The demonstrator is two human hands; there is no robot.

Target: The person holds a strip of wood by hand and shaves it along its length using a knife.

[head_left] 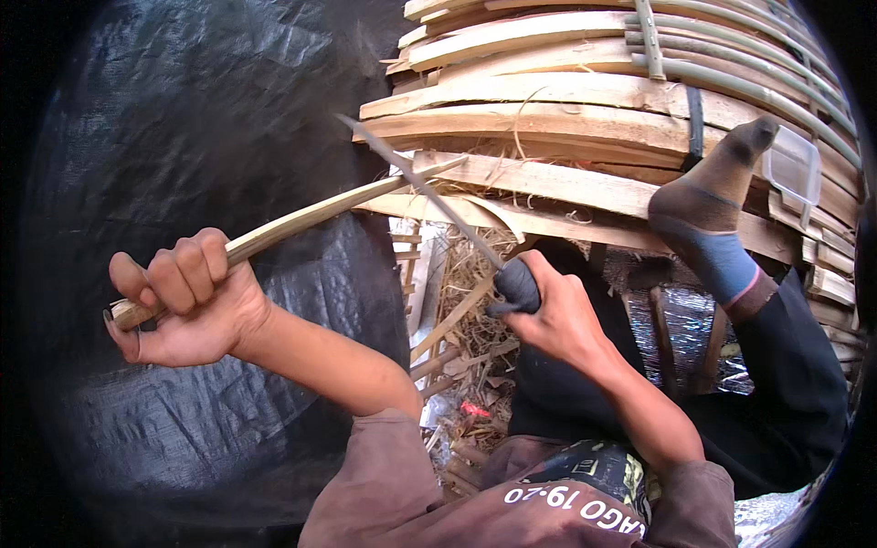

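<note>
My left hand point(187, 297) is closed round the lower left end of a long, pale split strip of wood or bamboo point(311, 215). From there the strip slants up to the right, and its thin far tip lies over the slats. My right hand point(566, 315) grips the dark wrapped handle point(519, 285) of a knife with a long, narrow blade point(448, 212). That blade points up and left and crosses the strip near its far end. Whether the edge touches the strip, I cannot tell.
Layered wooden slats point(548, 123) and bamboo poles point(740, 80) fill the upper right. My socked foot point(703, 196) rests on them beside a clear plastic container point(793, 169). Black sheeting point(201, 119) covers the left side. Shavings point(470, 306) and a red scrap point(475, 409) lie below the slats.
</note>
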